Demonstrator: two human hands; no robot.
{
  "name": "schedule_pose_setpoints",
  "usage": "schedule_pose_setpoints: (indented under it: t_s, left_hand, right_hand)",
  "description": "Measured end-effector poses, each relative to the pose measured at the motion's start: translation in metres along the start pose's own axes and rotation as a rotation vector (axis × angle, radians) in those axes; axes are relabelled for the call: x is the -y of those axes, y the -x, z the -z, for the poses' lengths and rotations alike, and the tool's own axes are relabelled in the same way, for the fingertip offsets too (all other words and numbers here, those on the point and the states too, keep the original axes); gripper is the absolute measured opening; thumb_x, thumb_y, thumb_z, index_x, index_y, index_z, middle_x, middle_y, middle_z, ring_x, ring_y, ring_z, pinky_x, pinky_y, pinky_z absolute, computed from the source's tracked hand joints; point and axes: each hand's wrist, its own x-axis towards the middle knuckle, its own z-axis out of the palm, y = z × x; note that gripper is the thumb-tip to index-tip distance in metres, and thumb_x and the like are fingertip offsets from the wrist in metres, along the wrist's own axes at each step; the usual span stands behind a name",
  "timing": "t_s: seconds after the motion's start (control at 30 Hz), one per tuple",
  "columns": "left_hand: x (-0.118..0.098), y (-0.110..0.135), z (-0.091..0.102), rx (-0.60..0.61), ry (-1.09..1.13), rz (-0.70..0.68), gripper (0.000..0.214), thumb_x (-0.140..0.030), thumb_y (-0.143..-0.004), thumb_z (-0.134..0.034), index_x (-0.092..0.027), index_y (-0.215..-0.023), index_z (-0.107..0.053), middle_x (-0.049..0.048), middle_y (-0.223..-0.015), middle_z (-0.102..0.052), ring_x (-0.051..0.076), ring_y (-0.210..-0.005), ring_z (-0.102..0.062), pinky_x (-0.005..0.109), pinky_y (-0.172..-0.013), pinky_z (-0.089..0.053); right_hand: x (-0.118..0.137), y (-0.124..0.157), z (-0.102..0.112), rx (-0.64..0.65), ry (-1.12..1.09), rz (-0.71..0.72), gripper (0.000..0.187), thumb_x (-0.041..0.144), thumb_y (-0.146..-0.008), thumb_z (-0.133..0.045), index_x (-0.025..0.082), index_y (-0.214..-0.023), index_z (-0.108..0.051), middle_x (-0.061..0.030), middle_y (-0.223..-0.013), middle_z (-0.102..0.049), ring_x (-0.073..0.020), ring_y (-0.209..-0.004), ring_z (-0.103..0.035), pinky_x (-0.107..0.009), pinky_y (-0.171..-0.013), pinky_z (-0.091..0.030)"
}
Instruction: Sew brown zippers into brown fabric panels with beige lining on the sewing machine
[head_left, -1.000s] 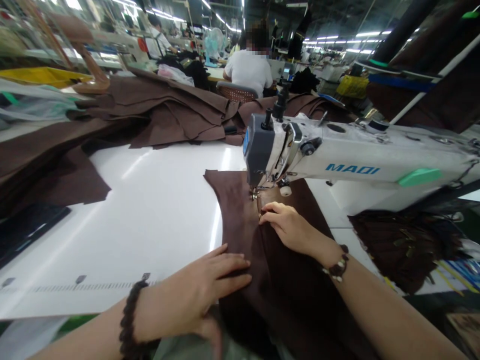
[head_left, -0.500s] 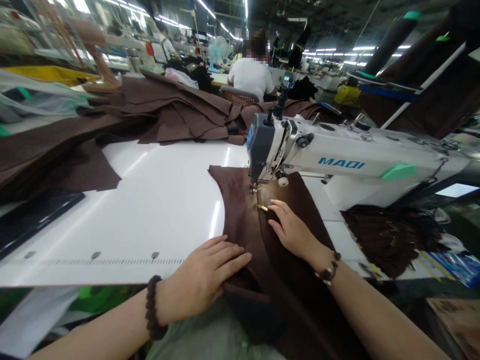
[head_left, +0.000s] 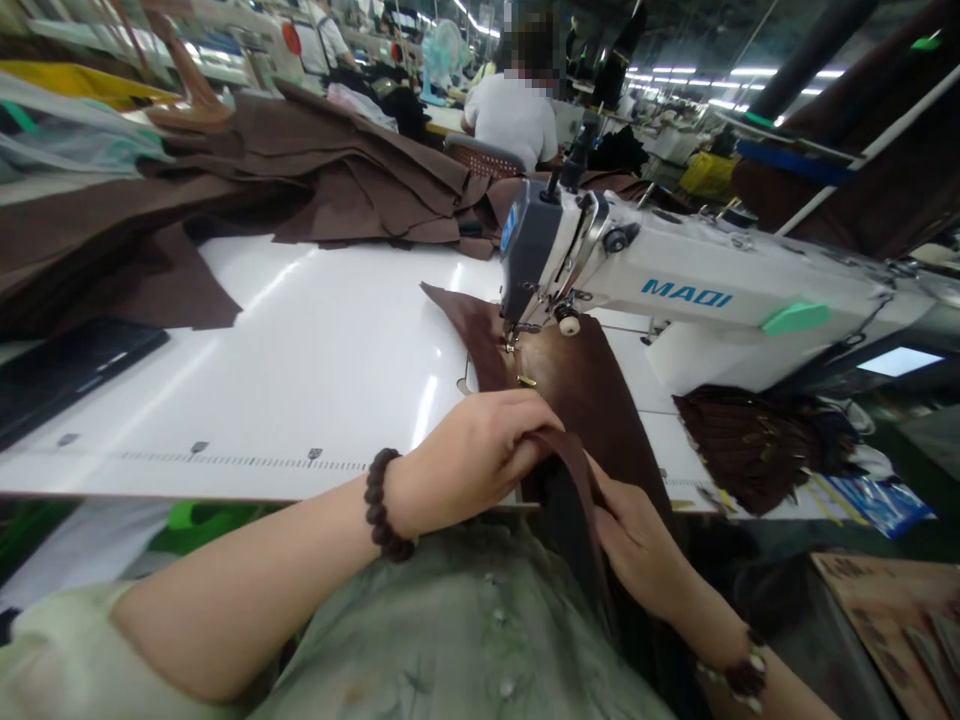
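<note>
Sewing machine, white with a dark head, blue lettering along its arm; all places below are taken from it.

Brown cloth: far end flat beneath the machine's head, reaching under the needle area; near end lifted and folded upright in front of the machine, between the two hands. A brass-coloured zipper pull lies on the cloth just in front of the machine's presser foot.

Left hand: in front of the machine's head and to its left, fingers curled, gripping the raised edge of the cloth. Dark beaded bracelet at the wrist.

Right hand: nearer the wearer, in front of the machine, bent against the other side of the raised fold (fingertips partly hidden behind it; cannot tell whether they pinch or only press). A second bracelet on this wrist.

White tabletop extends left of the machine, ruler marks along its near edge. Far left of the machine, a dark flat object; behind that and behind the machine's head, heaped brown pieces. Below the machine's arm, to the right, a dark brown bundle. Beyond the machine, a person in a white top, back turned.
</note>
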Motion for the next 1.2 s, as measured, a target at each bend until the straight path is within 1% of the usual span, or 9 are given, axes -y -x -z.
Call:
schedule_pose_setpoints:
  t_s: [0.2,0.37,0.47,0.63,0.83,0.9,1.0,1.07,1.2]
  left_hand:
    - [0.021,0.042,-0.010,-0.307,-0.347,-0.054,0.030,-0.027,-0.084,-0.059,-0.013,-0.108,-0.048,0.0112,-0.103,-0.051,0.021,-0.097,-0.050,0.033,-0.080,-0.046]
    - [0.024,0.062,-0.035,0.028,-0.562,-0.229,0.018,-0.017,-0.093,-0.039,-0.014,-0.088,-0.056,0.0007,-0.068,-0.050,0.014,-0.059,-0.044,0.027,-0.053,-0.037]
    - [0.023,0.062,-0.040,0.042,-0.571,-0.246,0.024,-0.018,-0.094,-0.037,-0.013,-0.085,-0.059,0.0003,-0.063,-0.049,0.014,-0.056,-0.042,0.027,-0.051,-0.034]
    - [0.023,0.060,-0.019,-0.089,-0.362,-0.198,0.030,-0.034,-0.092,-0.044,-0.013,-0.076,-0.059,0.0023,-0.066,-0.050,0.013,-0.059,-0.045,0.026,-0.054,-0.038]
    - [0.025,0.036,0.028,-0.308,-0.174,0.138,0.021,-0.028,-0.091,-0.045,-0.014,-0.097,-0.059,0.0080,-0.096,-0.061,0.017,-0.091,-0.057,0.027,-0.081,-0.044]
    - [0.035,0.020,0.042,-0.144,-0.061,0.261,0.031,-0.037,-0.091,-0.041,-0.015,-0.101,-0.061,0.0073,-0.100,-0.064,0.018,-0.092,-0.058,0.029,-0.083,-0.045]
    - [0.055,-0.002,0.050,0.317,0.181,0.414,0.043,-0.043,-0.093,-0.033,-0.014,-0.101,-0.064,0.0064,-0.090,-0.067,0.017,-0.080,-0.063,0.026,-0.073,-0.049]
    - [0.066,-0.010,0.046,0.526,0.194,0.390,0.040,-0.042,-0.092,-0.038,-0.013,-0.099,-0.064,0.0062,-0.088,-0.068,0.015,-0.077,-0.064,0.025,-0.072,-0.050]
    - [0.072,0.001,0.019,0.533,-0.140,0.078,0.052,-0.042,-0.067,-0.073,-0.013,-0.109,-0.061,0.0133,-0.117,-0.057,0.024,-0.104,-0.056,0.034,-0.091,-0.044]
  right_hand:
    - [-0.022,0.000,-0.005,-0.165,-0.191,-0.192,0.037,0.044,-0.085,-0.039,0.017,-0.084,-0.064,-0.0015,-0.074,-0.063,-0.0173,-0.071,-0.058,-0.027,-0.072,-0.050]
    - [-0.019,0.002,-0.006,-0.191,-0.176,-0.212,0.036,0.046,-0.083,-0.040,0.018,-0.077,-0.062,-0.0033,-0.082,-0.065,-0.0179,-0.081,-0.059,-0.027,-0.078,-0.049]
    - [-0.015,0.001,-0.009,-0.166,-0.102,-0.183,0.037,0.045,-0.085,-0.040,0.016,-0.085,-0.062,-0.0030,-0.082,-0.064,-0.0190,-0.082,-0.058,-0.033,-0.089,-0.046]
    - [-0.011,-0.002,-0.011,-0.060,0.052,0.011,0.035,0.037,-0.091,-0.031,0.019,-0.098,-0.061,-0.0013,-0.079,-0.062,-0.0169,-0.074,-0.058,-0.042,-0.101,-0.036]
    - [-0.003,-0.008,-0.005,0.155,0.281,0.166,0.040,0.024,-0.092,-0.028,0.018,-0.129,-0.041,-0.0098,-0.122,-0.053,-0.0188,-0.118,-0.046,-0.050,-0.110,-0.019]
    - [0.000,-0.009,-0.003,0.252,0.370,0.213,0.045,0.022,-0.091,-0.030,0.014,-0.134,-0.033,-0.0126,-0.132,-0.044,-0.0191,-0.128,-0.034,-0.051,-0.110,-0.014]
    - [0.001,-0.009,-0.001,0.363,0.425,0.213,0.045,0.029,-0.090,-0.035,0.014,-0.133,-0.038,-0.0120,-0.135,-0.042,-0.0211,-0.132,-0.026,-0.055,-0.110,-0.011]
    - [-0.001,-0.009,0.000,0.372,0.397,0.216,0.049,0.042,-0.088,-0.041,0.015,-0.129,-0.044,-0.0110,-0.134,-0.043,-0.0232,-0.132,-0.026,-0.056,-0.109,-0.008]
    - [-0.005,-0.006,0.000,0.336,0.317,0.225,0.048,0.047,-0.087,-0.044,0.018,-0.125,-0.048,-0.0087,-0.133,-0.045,-0.0226,-0.132,-0.027,-0.054,-0.110,-0.005]
